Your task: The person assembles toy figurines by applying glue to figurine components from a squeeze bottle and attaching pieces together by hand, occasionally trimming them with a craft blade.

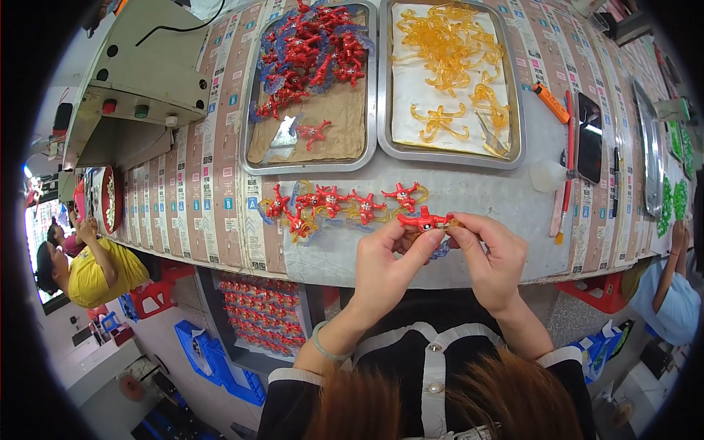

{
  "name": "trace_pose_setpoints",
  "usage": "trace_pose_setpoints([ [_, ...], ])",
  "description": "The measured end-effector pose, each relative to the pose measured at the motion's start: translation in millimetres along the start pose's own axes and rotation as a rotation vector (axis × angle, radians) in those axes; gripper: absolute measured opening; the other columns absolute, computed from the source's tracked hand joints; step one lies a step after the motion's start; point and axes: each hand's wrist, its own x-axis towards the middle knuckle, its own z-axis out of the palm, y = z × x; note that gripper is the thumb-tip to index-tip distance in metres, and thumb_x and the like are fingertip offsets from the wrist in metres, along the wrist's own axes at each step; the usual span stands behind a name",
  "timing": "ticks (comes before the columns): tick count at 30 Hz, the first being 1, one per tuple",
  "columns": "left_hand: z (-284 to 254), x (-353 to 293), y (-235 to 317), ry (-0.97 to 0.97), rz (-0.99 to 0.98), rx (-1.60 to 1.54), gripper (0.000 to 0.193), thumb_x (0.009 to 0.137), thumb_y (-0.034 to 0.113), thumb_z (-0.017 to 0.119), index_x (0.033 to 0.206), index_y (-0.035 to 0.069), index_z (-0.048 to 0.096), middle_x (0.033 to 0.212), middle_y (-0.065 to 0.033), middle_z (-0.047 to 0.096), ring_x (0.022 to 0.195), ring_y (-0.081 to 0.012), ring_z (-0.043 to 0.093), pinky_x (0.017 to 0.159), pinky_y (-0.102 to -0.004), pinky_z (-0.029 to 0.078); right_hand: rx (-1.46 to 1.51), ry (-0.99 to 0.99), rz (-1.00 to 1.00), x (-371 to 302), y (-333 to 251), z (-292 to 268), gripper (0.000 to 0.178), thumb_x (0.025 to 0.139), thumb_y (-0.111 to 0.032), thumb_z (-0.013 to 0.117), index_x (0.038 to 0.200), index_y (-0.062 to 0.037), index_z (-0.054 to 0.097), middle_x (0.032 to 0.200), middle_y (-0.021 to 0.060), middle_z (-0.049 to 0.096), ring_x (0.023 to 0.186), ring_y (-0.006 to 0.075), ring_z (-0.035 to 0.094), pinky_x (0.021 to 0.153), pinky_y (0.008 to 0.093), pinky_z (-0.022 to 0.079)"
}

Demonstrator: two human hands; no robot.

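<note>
Between both hands, just above the near table edge, is a red toy figure (423, 220) with a bit of clear blue plastic showing beneath it. My left hand (394, 258) pinches the figure's left side between thumb and fingers. At its other end my right hand (490, 253) has thumb and fingertips closed on a small amber plastic piece (455, 224) against the figure. Several red figures with amber and blue parts (331, 202) lie in a row to the left of my hands. Beyond them, one metal tray (247, 139) holds red-and-blue figures, another (518, 110) curly amber pieces.
Right of the trays lie an orange cutter (551, 103), a red stick (570, 139), a dark phone (589, 138) and a whitish bottle (548, 177). A metal machine box (139, 81) stands far left. Below the table sits a crate of red figures (264, 315). Other people (106, 271) work on either side.
</note>
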Motion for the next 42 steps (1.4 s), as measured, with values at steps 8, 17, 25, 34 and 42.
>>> trace_pose_setpoints([
  [8, -7.5, 0.8, 14.1, -0.149, 0.099, 0.311, 0.016, 0.073, 0.012, 0.063, 0.082, -0.001, 0.059, 0.065, -0.0055, 0.057, 0.054, -0.0090, 0.051, 0.051, -0.0206, 0.041, 0.248, -0.336, 0.287, 9.1, 7.4, -24.1, 0.014, 0.071, -0.001, 0.059, 0.085, 0.0021, 0.059, 0.070, 0.0097, 0.061, 0.060, 0.0133, 0.058, 0.052, 0.0236, 0.045],
  [17, -12.0, 7.2, 2.7, -0.240, 0.105, -0.212, 0.037, 0.081, 0.016, 0.054, 0.113, 0.001, 0.045, 0.116, -0.0093, 0.044, 0.087, -0.0116, 0.052, 0.075, -0.0225, 0.040, 0.034, -0.137, -0.407, -4.8, 4.4, -19.9, 0.024, 0.062, 0.000, 0.066, 0.085, -0.0007, 0.058, 0.081, 0.0100, 0.056, 0.071, 0.0211, 0.058, 0.062, 0.0280, 0.047],
  [25, -8.3, 2.8, 6.9, -0.449, -0.202, -0.671, 0.042, 0.084, 0.012, 0.046, 0.123, 0.000, 0.034, 0.122, -0.0118, 0.041, 0.102, -0.0153, 0.048, 0.086, -0.0278, 0.039, -0.117, 0.010, -0.718, -23.9, 12.9, -4.6, 0.027, 0.060, -0.006, 0.068, 0.085, -0.0038, 0.057, 0.087, 0.0082, 0.053, 0.081, 0.0250, 0.055, 0.065, 0.0341, 0.047],
  [34, -7.1, 1.3, 4.4, -0.431, -0.011, -0.547, 0.040, 0.076, 0.000, 0.054, 0.115, -0.001, 0.044, 0.119, -0.0134, 0.044, 0.100, -0.0157, 0.049, 0.082, -0.0255, 0.042, -0.053, -0.020, -0.516, -26.5, 5.8, -6.9, 0.040, 0.059, -0.006, 0.069, 0.096, -0.0001, 0.054, 0.088, 0.0081, 0.052, 0.079, 0.0253, 0.053, 0.065, 0.0340, 0.041],
  [42, -7.7, -0.9, 8.2, -0.427, 0.106, -0.336, 0.030, 0.073, -0.002, 0.057, 0.103, -0.003, 0.054, 0.108, -0.0132, 0.052, 0.097, -0.0169, 0.050, 0.084, -0.0270, 0.041, 0.014, -0.027, -0.553, -29.5, 4.3, -7.6, 0.041, 0.058, -0.005, 0.070, 0.095, 0.0024, 0.054, 0.085, 0.0096, 0.052, 0.075, 0.0250, 0.054, 0.062, 0.0335, 0.043],
])
